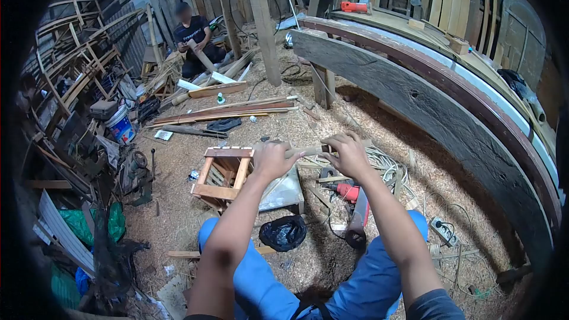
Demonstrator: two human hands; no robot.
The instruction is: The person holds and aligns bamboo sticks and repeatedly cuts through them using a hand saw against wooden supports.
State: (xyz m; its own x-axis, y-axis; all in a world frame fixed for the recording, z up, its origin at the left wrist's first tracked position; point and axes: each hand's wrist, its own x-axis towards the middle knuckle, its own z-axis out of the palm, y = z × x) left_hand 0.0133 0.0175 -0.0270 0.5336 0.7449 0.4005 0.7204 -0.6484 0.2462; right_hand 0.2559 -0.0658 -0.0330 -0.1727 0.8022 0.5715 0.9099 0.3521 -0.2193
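A thin wooden strip (pixel 310 151) is held level in front of me, above the shavings-covered floor. My left hand (pixel 272 160) is closed around its left end. My right hand (pixel 346 154) grips it farther right, with a small dark thing at the fingers that I cannot make out. Below my left hand stands a slatted wooden frame (pixel 224 191), beside a low pale-topped stand (pixel 287 191). A red power tool (pixel 347 191) lies on the floor under my right hand, near a coil of pale cable (pixel 388 172).
A black plastic bag (pixel 283 233) sits between my knees. A long heavy plank (pixel 409 92) stands on edge to the right, and a power strip (pixel 444 232) lies below it. Several wood strips (pixel 231 111) lie ahead. Another person (pixel 192 38) sits at the back left, holding wood.
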